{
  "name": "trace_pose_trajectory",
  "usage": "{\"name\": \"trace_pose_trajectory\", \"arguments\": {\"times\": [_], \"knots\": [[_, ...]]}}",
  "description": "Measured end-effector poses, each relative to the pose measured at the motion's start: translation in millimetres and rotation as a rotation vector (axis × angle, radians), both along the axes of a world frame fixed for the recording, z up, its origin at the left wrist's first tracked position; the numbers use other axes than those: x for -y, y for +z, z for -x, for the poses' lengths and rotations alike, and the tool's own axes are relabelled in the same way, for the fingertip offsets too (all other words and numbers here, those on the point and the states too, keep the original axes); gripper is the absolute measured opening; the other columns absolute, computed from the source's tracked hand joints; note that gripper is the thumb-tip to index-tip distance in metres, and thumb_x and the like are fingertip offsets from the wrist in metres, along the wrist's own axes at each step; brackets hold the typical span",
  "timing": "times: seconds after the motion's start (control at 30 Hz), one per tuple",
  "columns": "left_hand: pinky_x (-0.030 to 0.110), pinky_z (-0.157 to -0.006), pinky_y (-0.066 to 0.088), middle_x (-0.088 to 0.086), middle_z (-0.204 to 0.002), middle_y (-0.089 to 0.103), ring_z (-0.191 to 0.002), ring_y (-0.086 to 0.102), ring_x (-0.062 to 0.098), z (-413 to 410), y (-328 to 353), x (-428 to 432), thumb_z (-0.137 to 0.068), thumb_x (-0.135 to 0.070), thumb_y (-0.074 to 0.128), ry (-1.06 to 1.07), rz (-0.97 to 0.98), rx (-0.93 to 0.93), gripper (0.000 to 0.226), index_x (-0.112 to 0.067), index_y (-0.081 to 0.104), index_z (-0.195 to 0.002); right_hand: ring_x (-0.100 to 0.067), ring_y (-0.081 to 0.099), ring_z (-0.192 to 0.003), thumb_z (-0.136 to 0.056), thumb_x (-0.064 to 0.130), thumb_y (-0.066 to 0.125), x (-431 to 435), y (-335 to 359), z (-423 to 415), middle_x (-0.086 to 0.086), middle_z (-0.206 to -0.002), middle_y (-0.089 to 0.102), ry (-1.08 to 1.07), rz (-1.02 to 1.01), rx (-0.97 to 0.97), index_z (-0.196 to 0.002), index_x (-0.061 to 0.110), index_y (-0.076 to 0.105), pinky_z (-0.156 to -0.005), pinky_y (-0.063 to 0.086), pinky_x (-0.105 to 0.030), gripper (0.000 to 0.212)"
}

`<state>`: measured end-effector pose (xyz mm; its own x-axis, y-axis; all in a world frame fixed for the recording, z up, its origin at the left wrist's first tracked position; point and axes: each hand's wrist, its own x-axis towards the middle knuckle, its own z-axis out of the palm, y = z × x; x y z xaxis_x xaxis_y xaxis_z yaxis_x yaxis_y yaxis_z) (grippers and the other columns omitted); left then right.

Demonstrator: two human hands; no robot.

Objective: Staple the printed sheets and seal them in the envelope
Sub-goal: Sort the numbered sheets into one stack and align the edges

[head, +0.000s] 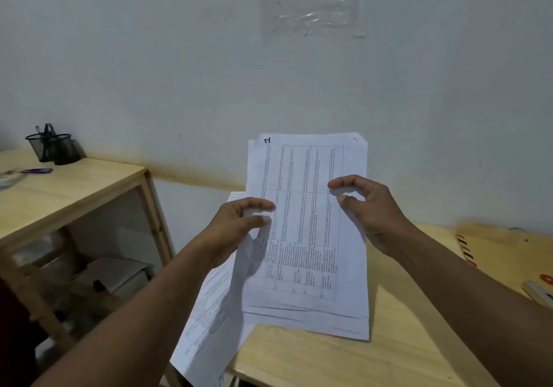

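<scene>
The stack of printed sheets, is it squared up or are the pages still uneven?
Uneven. The stack of printed sheets shows staggered edges at its top and bottom, held between left hand and right hand.

Both bare forearms reach forward from the lower corners toward the stack of printed sheets (305, 222), which stands on its lower edge and serves as landmark here. The left hand (239, 225) sits at the stack's left edge, about halfway up, thumb and curled fingers pinching that edge (the fingertips lie on the printed face). The right hand (368, 207) is at the stack's right edge, slightly higher than the left, fingers bent in a loose claw with thumb and forefinger tips against the front sheet. Both wrists are nearly straight, backs of the hands toward the camera.
</scene>
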<state>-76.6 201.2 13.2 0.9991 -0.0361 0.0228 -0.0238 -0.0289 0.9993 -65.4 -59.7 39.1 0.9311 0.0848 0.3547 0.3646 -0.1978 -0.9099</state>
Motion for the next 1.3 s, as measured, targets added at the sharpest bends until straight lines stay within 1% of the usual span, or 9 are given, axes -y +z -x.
{"name": "trace_pose_trajectory", "arguments": {"times": [0.2, 0.33, 0.5, 0.63, 0.7, 0.83, 1.0, 1.13, 1.3], "knots": [[0.034, -0.091, 0.058, -0.005, -0.106, 0.079, -0.102, 0.073, 0.019, -3, 6, -4, -0.087, 0.004, 0.072, 0.191, -0.047, 0.179, 0.025, -0.020, 0.080, -0.091, -0.006, 0.063, -0.101, -0.092, 0.006, 0.064, -10, 10, -4, 0.014, -0.107, 0.073, 0.024, -0.038, -0.010, -0.093, 0.024, 0.075, -0.073, 0.045, -0.016, 0.021], [0.022, -0.082, 0.059, -0.010, -0.098, 0.079, -0.092, 0.073, 0.010, 0, 14, -4, -0.087, 0.006, 0.070, 0.250, -0.016, 0.227, 0.025, -0.016, 0.079, -0.093, -0.008, 0.065, -0.101, -0.091, -0.001, 0.061, -18, 10, -4, 0.013, -0.099, 0.075, 0.010, -0.067, 0.040, -0.089, 0.022, 0.076, -0.089, 0.047, -0.025, 0.028], [0.015, -0.073, 0.054, -0.011, -0.098, 0.077, -0.085, 0.068, 0.004, 4, 15, 2, -0.087, 0.004, 0.066, 0.319, -0.107, 0.263, 0.024, -0.016, 0.079, -0.089, -0.010, 0.064, -0.105, -0.085, -0.011, 0.051, -28, 8, 1, 0.013, -0.095, 0.074, -0.048, -0.073, 0.062, -0.081, 0.025, 0.075, -0.088, 0.047, -0.025, 0.044], [0.007, -0.056, 0.047, -0.008, -0.100, 0.077, -0.078, 0.058, 0.019, 5, 9, 5, -0.086, 0.003, 0.064, 0.300, -0.138, 0.280, 0.023, -0.015, 0.079, -0.089, -0.037, 0.063, -0.096, -0.084, -0.009, 0.052, -31, 2, 8, 0.006, -0.102, 0.075, -0.103, -0.037, 0.033, -0.082, 0.021, 0.076, -0.081, 0.052, -0.054, 0.039], [0.006, -0.054, 0.045, -0.010, -0.094, 0.079, -0.080, 0.057, 0.020, 5, 2, 6, -0.086, 0.001, 0.065, 0.306, -0.149, 0.291, 0.023, -0.017, 0.079, -0.087, -0.043, 0.060, -0.100, -0.085, -0.009, 0.052, -32, -3, 12, -0.002, -0.101, 0.075, -0.117, -0.001, 0.015, -0.083, 0.018, 0.076, -0.083, 0.052, -0.056, 0.035], [0.011, -0.075, 0.049, -0.011, -0.097, 0.078, -0.089, 0.069, 0.008, 10, -6, 9, -0.086, -0.004, 0.068, 0.334, -0.208, 0.303, 0.019, -0.020, 0.079, -0.087, -0.055, 0.056, -0.103, -0.086, -0.007, 0.052, -33, -13, 18, -0.013, -0.095, 0.075, -0.142, 0.042, -0.014, -0.083, 0.015, 0.076, -0.090, 0.045, -0.065, 0.033], [0.006, -0.085, 0.042, -0.016, -0.098, 0.076, -0.098, 0.063, -0.014, 14, -5, 14, -0.090, -0.008, 0.069, 0.396, -0.228, 0.366, 0.016, -0.021, 0.079, -0.093, -0.055, 0.057, -0.103, -0.089, -0.008, 0.050, -38, -9, 26, 0.000, -0.090, 0.072, -0.164, 0.074, 0.013, -0.086, 0.013, 0.076, -0.090, 0.046, -0.063, 0.033], [0.012, -0.091, 0.041, -0.014, -0.102, 0.074, -0.104, 0.063, -0.004, 12, -3, 15, -0.091, -0.012, 0.068, 0.415, -0.254, 0.402, 0.014, -0.021, 0.078, -0.097, -0.052, 0.059, -0.100, -0.089, -0.009, 0.050, -42, -2, 25, -0.001, -0.093, 0.070, -0.167, 0.085, 0.044, -0.085, 0.011, 0.075, -0.089, 0.047, -0.061, 0.033], [0.028, -0.100, 0.048, -0.020, -0.101, 0.072, -0.103, 0.061, -0.009, 16, -21, 17, -0.091, -0.009, 0.066, 0.413, -0.219, 0.324, 0.019, -0.024, 0.078, -0.095, -0.057, 0.060, -0.098, -0.090, -0.007, 0.049, -45, -22, 26, -0.005, -0.094, 0.075, -0.148, 0.150, 0.007, -0.086, 0.016, 0.075, -0.087, 0.049, -0.063, 0.035]]}}
